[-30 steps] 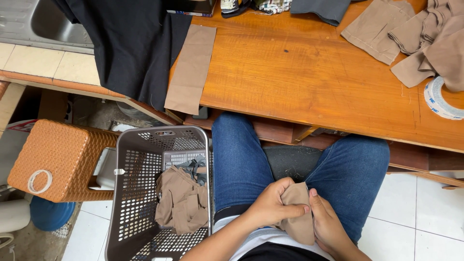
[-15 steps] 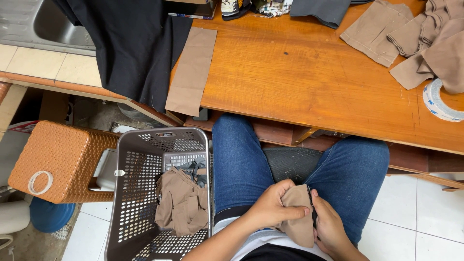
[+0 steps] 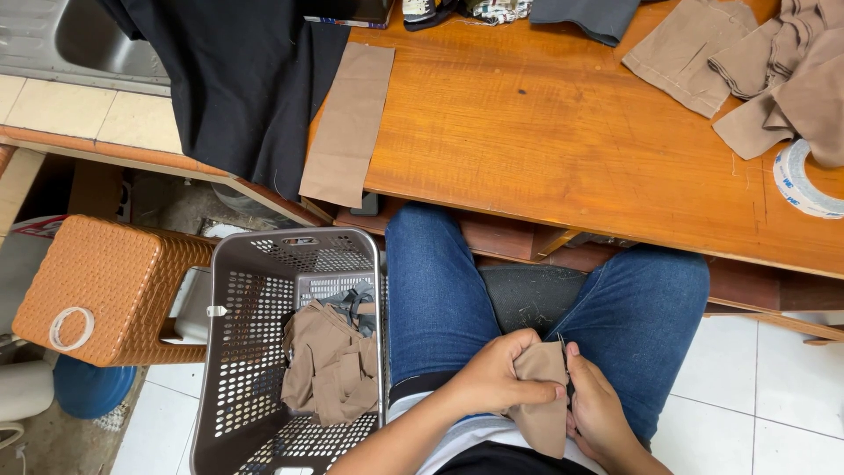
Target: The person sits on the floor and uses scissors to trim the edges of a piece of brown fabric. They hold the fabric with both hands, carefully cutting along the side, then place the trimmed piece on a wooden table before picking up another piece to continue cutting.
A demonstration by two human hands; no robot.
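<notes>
Two hands: both work in the lap of a seated person in blue jeans, close to the body, where the cloth can be braced against the thighs.
Left hand: fingers curled and pressed onto the upper edge of a tan fabric piece, apparently to keep it taut.
Right hand: fingers closed along the piece's right edge; a thin dark tool (too small to identify) shows between the thumb and the cloth.
Tan fabric piece: held between the two hands, its lower end hanging over the waist.
Laundry basket: grey, perforated, standing on the floor just beside the left knee, within easy reach; a crumpled heap of tan pieces lies inside.
Tabletop: wooden, carrying a flat tan strip at its left edge, more tan cut pieces at far right, and a tape roll nearby.
Black cloth: draped over the tabletop's left corner.
Wicker stool: left of the basket, with a small white ring on top.
</notes>
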